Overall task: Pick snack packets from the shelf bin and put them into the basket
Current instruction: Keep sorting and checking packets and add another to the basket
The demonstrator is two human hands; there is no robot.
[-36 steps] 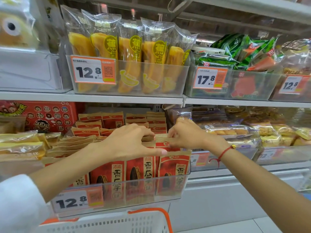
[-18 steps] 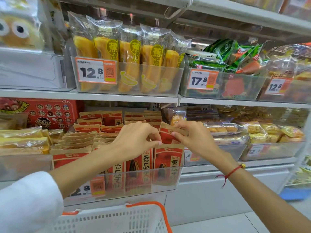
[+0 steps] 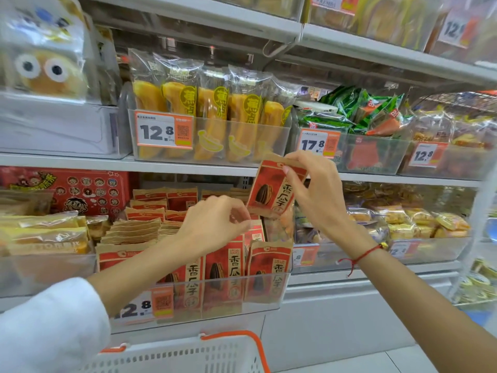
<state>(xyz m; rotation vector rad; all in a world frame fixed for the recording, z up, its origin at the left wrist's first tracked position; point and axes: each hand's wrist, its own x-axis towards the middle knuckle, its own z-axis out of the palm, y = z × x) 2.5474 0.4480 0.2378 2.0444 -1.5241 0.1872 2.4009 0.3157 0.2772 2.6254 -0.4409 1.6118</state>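
My right hand (image 3: 313, 189) pinches a red and brown sunflower-seed packet (image 3: 270, 189) by its top edge and holds it up above the clear shelf bin (image 3: 242, 300). Several more of the same packets (image 3: 228, 267) stand in rows inside that bin. My left hand (image 3: 215, 222) hovers over the bin with its fingertips curled at the lifted packet's lower left corner; whether they touch it I cannot tell. Below the bin, the white basket (image 3: 172, 356) with its orange rim shows at the bottom of the view.
The shelf above carries a bin of yellow banana-cake packs (image 3: 209, 122) and a bin of green packets (image 3: 357, 111). Left of the seed bin lie yellow packs (image 3: 43, 232) and a red box (image 3: 70, 189). Right of it sits a bin of small wrapped cakes (image 3: 408, 219).
My right hand has drawn one packet out of the bin and raised it up and to the right. My left hand has come off the packets' tops and lifted slightly.
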